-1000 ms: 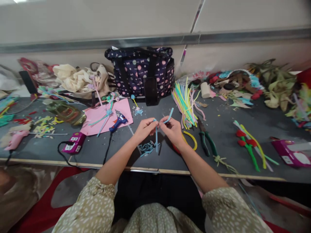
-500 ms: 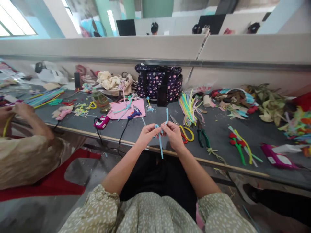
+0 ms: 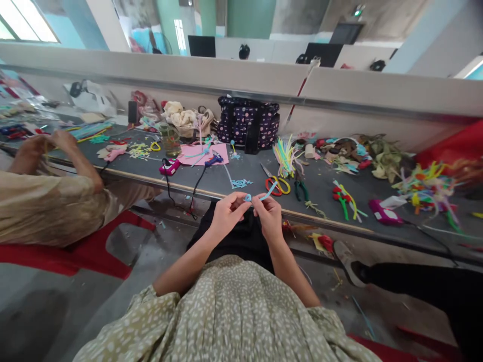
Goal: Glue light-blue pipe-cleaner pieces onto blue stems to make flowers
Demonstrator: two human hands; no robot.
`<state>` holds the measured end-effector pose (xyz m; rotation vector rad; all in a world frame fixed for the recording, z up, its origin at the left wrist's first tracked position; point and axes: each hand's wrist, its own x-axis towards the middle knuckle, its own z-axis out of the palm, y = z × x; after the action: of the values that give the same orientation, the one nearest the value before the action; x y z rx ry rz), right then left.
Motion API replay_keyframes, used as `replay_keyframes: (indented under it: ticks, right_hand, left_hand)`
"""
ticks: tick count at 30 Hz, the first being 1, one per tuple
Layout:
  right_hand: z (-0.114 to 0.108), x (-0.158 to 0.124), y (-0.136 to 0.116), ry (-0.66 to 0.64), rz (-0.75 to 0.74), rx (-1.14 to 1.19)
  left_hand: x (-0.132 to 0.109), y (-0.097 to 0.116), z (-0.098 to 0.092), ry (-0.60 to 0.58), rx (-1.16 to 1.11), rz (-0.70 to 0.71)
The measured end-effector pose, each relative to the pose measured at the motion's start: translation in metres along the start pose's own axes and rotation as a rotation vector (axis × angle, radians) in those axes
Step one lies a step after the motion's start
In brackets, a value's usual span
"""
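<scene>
Between my two hands is a light-blue pipe cleaner (image 3: 269,191), curled into a small loop at its left end. My left hand (image 3: 229,212) pinches the looped part between thumb and fingers. My right hand (image 3: 268,213) is closed on the straighter part, whose free end sticks up to the right. Both hands are over my lap at the table's front edge. Just beyond them lies a pile of short blue pieces (image 3: 241,184). Scissors with red and yellow handles (image 3: 278,186) rest beyond my right hand, beside dark green-handled pliers (image 3: 301,190).
A blue glue gun (image 3: 214,159) lies on pink paper (image 3: 184,155). A bundle of colored pipe cleaners (image 3: 286,157) and a dark patterned bag (image 3: 247,123) stand farther back. Red berry-like stems (image 3: 341,197) lie right. Another person's arm (image 3: 81,156) is at the left.
The pipe cleaner's free end has swung from upright toward the right, and the strand hanging below my hands no longer shows. The view has shifted, revealing the short blue pieces.
</scene>
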<state>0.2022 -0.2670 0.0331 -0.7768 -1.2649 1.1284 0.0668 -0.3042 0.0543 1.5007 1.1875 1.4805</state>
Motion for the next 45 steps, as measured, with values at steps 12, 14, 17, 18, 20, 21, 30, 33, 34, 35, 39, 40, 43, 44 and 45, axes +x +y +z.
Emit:
replay_keyframes:
  ticks: [12,14,17,18,20,21,30,33,34,35,39,40,43,44,45]
  right_hand:
    - [-0.006,-0.020,-0.013,0.099,-0.165,-0.197]
    - [-0.005,-0.022,-0.011,0.101,-0.172,-0.210]
    - [-0.004,-0.024,-0.008,0.096,-0.164,-0.236]
    - [-0.003,-0.024,-0.007,0.098,-0.158,-0.248]
    - [-0.003,-0.025,-0.007,0.111,-0.154,-0.272]
    - [-0.002,-0.025,-0.008,0.118,-0.155,-0.281]
    - [-0.002,-0.027,-0.013,0.121,-0.189,-0.327]
    - [-0.002,-0.028,-0.014,0.105,-0.206,-0.326]
    - [-0.002,-0.027,-0.015,0.098,-0.210,-0.316]
    - [-0.002,-0.027,-0.016,0.092,-0.209,-0.305]
    - [-0.002,-0.026,-0.020,0.084,-0.169,-0.260]
    - [-0.002,-0.026,-0.021,0.084,-0.154,-0.252]
    - [-0.003,-0.026,-0.021,0.059,-0.117,-0.214]
    - [-0.003,-0.026,-0.020,0.042,-0.109,-0.193]
    - [-0.004,-0.027,-0.019,0.023,-0.105,-0.168]
  left_hand:
    - [-0.008,-0.001,0.006,0.048,0.401,0.454]
    - [-0.010,-0.003,0.005,0.048,0.410,0.471]
    - [-0.012,-0.008,0.002,0.044,0.421,0.474]
    - [-0.013,-0.009,0.002,0.042,0.429,0.482]
    - [-0.013,-0.010,0.001,0.042,0.448,0.513]
    - [-0.013,-0.010,0.001,0.042,0.457,0.528]
    - [-0.015,-0.004,0.002,0.038,0.548,0.629]
    - [-0.016,-0.002,0.003,0.060,0.506,0.610]
    - [-0.017,-0.002,0.003,0.065,0.458,0.574]
    - [-0.017,-0.001,0.002,0.059,0.391,0.514]
    - [-0.016,0.005,-0.003,-0.086,0.030,0.124]
    - [-0.016,0.006,-0.004,-0.126,-0.048,0.044]
    - [-0.016,0.008,-0.005,-0.185,-0.196,-0.070]
    - [-0.016,0.009,-0.004,-0.184,-0.222,-0.083]
    - [-0.016,0.009,-0.003,-0.173,-0.237,-0.092]
